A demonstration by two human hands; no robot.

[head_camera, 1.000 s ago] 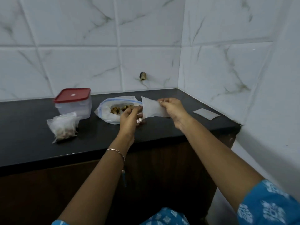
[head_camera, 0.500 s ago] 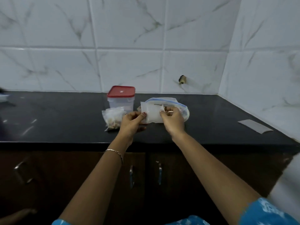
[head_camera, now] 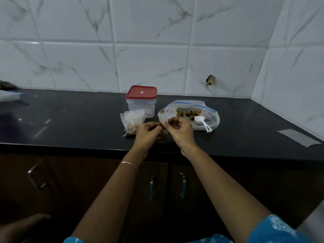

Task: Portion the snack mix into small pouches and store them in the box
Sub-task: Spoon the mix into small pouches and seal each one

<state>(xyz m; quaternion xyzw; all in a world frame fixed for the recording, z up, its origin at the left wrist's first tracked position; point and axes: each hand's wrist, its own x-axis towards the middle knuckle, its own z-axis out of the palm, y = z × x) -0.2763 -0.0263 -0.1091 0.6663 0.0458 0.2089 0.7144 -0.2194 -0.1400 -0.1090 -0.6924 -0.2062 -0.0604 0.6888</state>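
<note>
We pinch 1 small clear plastic pouch [head_camera: 162,118], L hand [head_camera: 149,132] + R hand [head_camera: 180,131]; 1 red-lidded clear box [head_camera: 141,102] behind; black counter [head_camera: 70,120] wide leftward.

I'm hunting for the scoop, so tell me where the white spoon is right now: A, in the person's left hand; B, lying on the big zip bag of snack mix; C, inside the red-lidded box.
B: the white spoon lies on top of the big zip bag, its bowl beside the snack mix showing inside.
</note>
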